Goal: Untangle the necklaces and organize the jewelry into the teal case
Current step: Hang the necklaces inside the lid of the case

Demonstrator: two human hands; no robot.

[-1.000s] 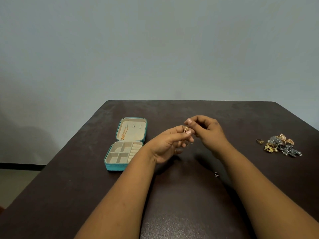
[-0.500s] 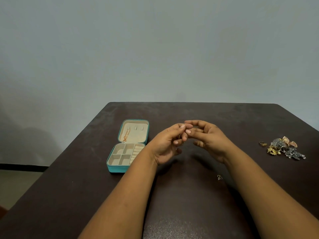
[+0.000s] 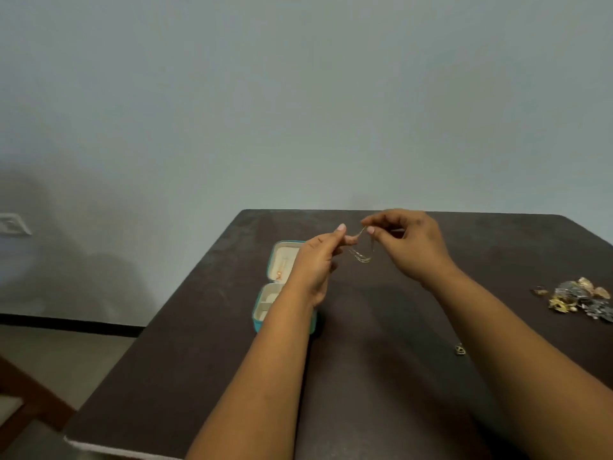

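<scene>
A thin gold necklace chain (image 3: 361, 253) hangs in loops between my two hands above the dark table (image 3: 381, 376). My left hand (image 3: 316, 260) pinches one end and my right hand (image 3: 409, 245) pinches the other, a short gap between them. The open teal case (image 3: 265, 313) lies under my left forearm, partly hidden; a gold piece (image 3: 279, 273) sits in its cream lid. A pile of gold and silver jewelry (image 3: 578, 298) lies at the table's right edge.
A small loose charm (image 3: 460, 350) lies on the table beside my right forearm. The table's left edge drops to a floor with a wooden chair corner (image 3: 20, 393) at lower left. A plain wall stands behind.
My hands have drawn apart and risen, and the chain now shows stretched and looping between them. The view has shifted right, so the case sits under my left arm.
</scene>
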